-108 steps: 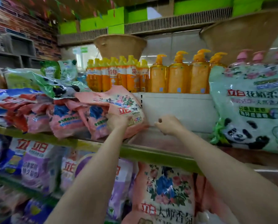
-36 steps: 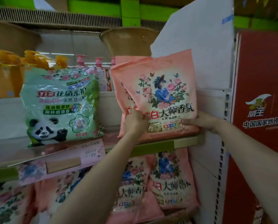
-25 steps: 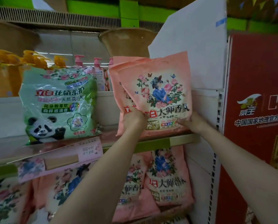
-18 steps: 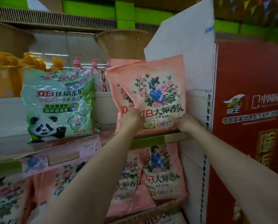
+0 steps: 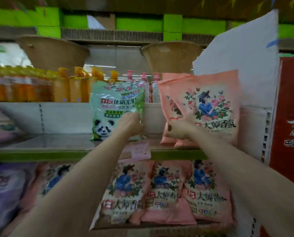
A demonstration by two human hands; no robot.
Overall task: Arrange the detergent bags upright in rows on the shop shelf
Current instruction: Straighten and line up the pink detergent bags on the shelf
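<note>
— What are the hands doing?

— The left hand is closed on the right edge of the green bag, the one printed with a panda, which stands on the shelf a little left of centre. The right hand lies against the lower left of the front pink bag at about three o'clock from the green one. Whether its fingers grip or only prop the bag, I cannot tell; the picture is smeared there.

— And behind the pink one?

— A second pink bag leans just behind it, touching. Both tilt a little to the right, against the white panel.

— How would you handle the green bag well?

— I would judge it wants sliding toward three o'clock, until it sits just beside the pink pair, with its base kept flat on the shelf. Pinched by one edge alone it may fold, so a hand lower down would steady it. The right hand should go on bracing the pink bags so they do not topple.

— What are they made of?

— Glossy plastic film, soft and pillow-shaped, crinkled at the sealed tops. The filling looks loose, so they slump easily. The shelf is smooth, pale board with a green front strip. More pink bags lie slanted on the shelf below, at six o'clock.
</note>
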